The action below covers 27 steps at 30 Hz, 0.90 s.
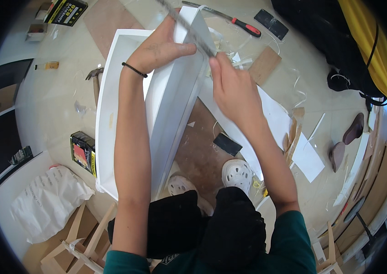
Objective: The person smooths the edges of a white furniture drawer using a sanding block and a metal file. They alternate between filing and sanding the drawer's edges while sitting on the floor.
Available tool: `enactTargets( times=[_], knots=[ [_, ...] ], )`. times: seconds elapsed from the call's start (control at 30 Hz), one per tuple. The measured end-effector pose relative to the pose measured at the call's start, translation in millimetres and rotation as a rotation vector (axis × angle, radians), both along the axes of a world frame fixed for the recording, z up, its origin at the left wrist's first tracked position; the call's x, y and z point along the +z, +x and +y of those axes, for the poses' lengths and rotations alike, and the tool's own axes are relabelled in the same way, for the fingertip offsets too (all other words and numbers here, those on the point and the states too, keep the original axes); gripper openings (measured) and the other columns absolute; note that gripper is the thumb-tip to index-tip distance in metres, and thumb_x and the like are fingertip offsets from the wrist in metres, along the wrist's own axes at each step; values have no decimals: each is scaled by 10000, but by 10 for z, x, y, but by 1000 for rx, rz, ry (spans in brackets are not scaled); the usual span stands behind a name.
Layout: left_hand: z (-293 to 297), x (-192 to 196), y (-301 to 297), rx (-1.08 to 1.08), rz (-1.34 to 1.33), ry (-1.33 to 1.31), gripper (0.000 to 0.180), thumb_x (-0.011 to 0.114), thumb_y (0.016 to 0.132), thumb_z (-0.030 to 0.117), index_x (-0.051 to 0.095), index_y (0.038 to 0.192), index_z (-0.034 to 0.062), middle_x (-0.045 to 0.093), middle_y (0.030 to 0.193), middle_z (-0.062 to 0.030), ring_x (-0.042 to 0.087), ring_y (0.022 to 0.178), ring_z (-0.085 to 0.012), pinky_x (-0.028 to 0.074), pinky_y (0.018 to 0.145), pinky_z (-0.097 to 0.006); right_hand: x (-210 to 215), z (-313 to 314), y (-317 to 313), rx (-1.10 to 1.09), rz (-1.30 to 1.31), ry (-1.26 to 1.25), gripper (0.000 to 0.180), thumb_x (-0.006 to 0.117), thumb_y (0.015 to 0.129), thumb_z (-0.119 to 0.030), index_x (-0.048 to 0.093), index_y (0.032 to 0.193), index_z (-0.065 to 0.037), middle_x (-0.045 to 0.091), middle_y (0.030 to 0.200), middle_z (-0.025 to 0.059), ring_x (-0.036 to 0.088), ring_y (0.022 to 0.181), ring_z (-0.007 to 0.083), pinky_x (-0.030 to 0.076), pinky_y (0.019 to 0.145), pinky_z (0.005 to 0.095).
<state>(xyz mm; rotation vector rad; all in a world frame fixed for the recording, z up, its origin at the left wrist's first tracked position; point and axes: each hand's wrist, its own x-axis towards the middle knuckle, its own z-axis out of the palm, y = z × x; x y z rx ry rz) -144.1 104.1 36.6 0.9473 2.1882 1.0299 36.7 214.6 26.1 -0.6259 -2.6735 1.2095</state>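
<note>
A long white open-sided box (pixel 169 91), like a drawer or cabinet carcass, stands tilted in front of me. My left hand (pixel 159 49) grips its far end, thumb on the white surface and fingers partly hidden. My right hand (pixel 235 86) is closed around the near end of a long, thin grey metal file (pixel 192 33), slightly blurred. The file slants up and left across the box's far end, close to my left thumb. Beyond the box, a second file (pixel 230 21) with a red and black handle lies on the floor.
A hammer (pixel 95 82) and a black-and-yellow can (pixel 83 150) sit left of the box. White offcuts (pixel 310 157), a brown board piece (pixel 265 65) and a dark phone-like slab (pixel 227 144) lie to the right. A white sack (pixel 49 201) rests at lower left; yellow-and-black fabric (pixel 362 41) is far right.
</note>
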Motion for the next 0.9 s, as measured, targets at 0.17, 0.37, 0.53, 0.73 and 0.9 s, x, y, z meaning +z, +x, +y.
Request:
enactTargets(
  times=[0.17, 0.37, 0.53, 0.73, 0.9],
  knots=[
    [-67, 247, 147, -23, 36, -131, 825, 745, 839, 231, 297, 1488, -13, 558, 1329, -232, 560, 1232, -287, 448, 1036, -366, 53, -15, -77, -27, -3, -20, 309, 399, 1064, -318, 526, 1041, -37, 640, 681, 267, 658, 701, 495, 518, 648, 586],
    [-694, 285, 769, 51, 162, -227, 588, 701, 909, 318, 414, 1289, -26, 677, 959, -281, 703, 898, -372, 542, 788, -412, 5, -4, -97, -25, 36, 17, 325, 394, 1066, -319, 535, 1047, -27, 642, 680, 260, 665, 717, 492, 530, 657, 569],
    [-1176, 270, 1364, 319, 222, -300, 545, 707, 935, 310, 441, 1275, -23, 693, 911, -236, 714, 834, -328, 544, 763, -395, 39, -177, 10, -24, 10, -10, 318, 399, 1064, -317, 535, 1041, -31, 651, 702, 261, 668, 743, 496, 536, 675, 564],
    [-1135, 303, 1434, 334, 222, -327, 442, 712, 921, 343, 475, 990, -24, 663, 715, -270, 700, 676, -415, 533, 578, -424, 35, -134, 19, -61, 21, 5, 359, 377, 1072, -370, 541, 1077, -50, 634, 742, 303, 635, 789, 526, 497, 722, 598],
    [-1368, 230, 1541, 357, 306, -233, 469, 755, 885, 354, 476, 909, -22, 632, 643, -258, 685, 617, -395, 521, 549, -432, -28, -321, 248, 27, -52, -12, 370, 379, 1070, -377, 563, 1068, -56, 644, 760, 294, 639, 803, 521, 494, 727, 600]
  ],
)
